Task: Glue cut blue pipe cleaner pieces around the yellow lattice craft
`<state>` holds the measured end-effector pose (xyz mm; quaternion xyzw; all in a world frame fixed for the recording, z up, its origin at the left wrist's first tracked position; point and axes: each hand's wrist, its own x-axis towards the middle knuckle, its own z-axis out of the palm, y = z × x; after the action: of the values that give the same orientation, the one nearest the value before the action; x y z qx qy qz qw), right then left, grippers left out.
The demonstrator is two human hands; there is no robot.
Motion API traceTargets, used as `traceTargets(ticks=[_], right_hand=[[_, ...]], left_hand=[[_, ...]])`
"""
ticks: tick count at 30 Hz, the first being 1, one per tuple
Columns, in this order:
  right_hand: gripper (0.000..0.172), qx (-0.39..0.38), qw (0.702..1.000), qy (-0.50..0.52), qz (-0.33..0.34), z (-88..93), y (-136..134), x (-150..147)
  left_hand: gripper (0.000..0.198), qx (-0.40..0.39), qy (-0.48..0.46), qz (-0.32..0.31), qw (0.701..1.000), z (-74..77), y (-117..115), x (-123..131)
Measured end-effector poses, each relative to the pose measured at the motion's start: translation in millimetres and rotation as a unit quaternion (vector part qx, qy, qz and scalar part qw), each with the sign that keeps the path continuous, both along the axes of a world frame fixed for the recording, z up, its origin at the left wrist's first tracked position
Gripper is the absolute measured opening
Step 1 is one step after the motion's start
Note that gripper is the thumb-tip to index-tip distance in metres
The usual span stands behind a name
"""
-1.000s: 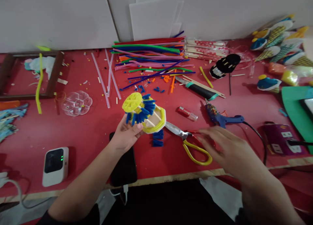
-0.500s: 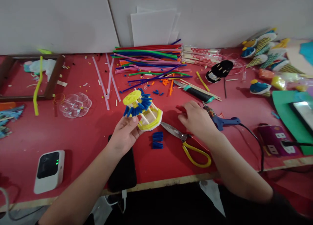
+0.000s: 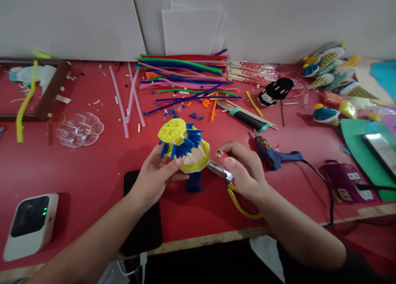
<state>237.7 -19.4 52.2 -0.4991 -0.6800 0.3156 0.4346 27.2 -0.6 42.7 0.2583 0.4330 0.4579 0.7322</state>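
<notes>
The left hand (image 3: 154,176) gripped the light, likely fragile craft model (image 3: 184,145) by its yellow rim, while the right hand (image 3: 244,171) pinched a lighter (image 3: 221,154).

no legible writing anywhere, red-patterned paper wrappers (image 3: 250,66) by the wall too blurred to read, white box with dark screen (image 3: 29,224) showing only green lights

The left grip (image 3: 154,174) holds a yellow-and-blue pipe-cleaner craft (image 3: 184,146); the right grip (image 3: 244,172) pinches a lighter (image 3: 220,153) just beside it, above scissors (image 3: 217,169).
</notes>
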Motion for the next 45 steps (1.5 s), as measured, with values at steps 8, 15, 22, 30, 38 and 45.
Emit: traceTargets(ticks=[8, 15, 22, 30, 38, 45], right_hand=[[0.020, 0.193, 0.950, -0.211, -0.121, 8.0, -4.0, -7.8], [0.023, 0.160, 0.956, -0.209, -0.129, 5.4, -6.8, -10.1], [0.018, 0.133, 0.965, -0.194, -0.115, 2.6, -7.3, -11.2], [0.022, 0.158, 0.965, -0.182, -0.101, 2.1, -7.2, -10.1], [0.017, 0.170, 0.958, -0.208, -0.101, -0.4, -6.3, -10.7], [0.016, 0.157, 0.965, -0.182, -0.105, 3.1, -6.9, -10.5]], left_hand=[[0.047, 0.072, 0.058, 0.002, 0.996, -4.9, -5.5, 7.1], [0.051, 0.094, 0.065, -0.018, 0.993, -6.1, -6.7, 9.9], [0.050, 0.078, 0.062, -0.018, 0.995, -4.8, -7.8, 9.4], [0.052, 0.085, 0.070, -0.014, 0.994, -5.4, -5.9, 8.8], [0.053, 0.076, 0.070, -0.012, 0.995, -5.1, -5.2, 10.3], [0.057, 0.073, 0.074, -0.001, 0.995, -6.8, -7.0, 9.1]])
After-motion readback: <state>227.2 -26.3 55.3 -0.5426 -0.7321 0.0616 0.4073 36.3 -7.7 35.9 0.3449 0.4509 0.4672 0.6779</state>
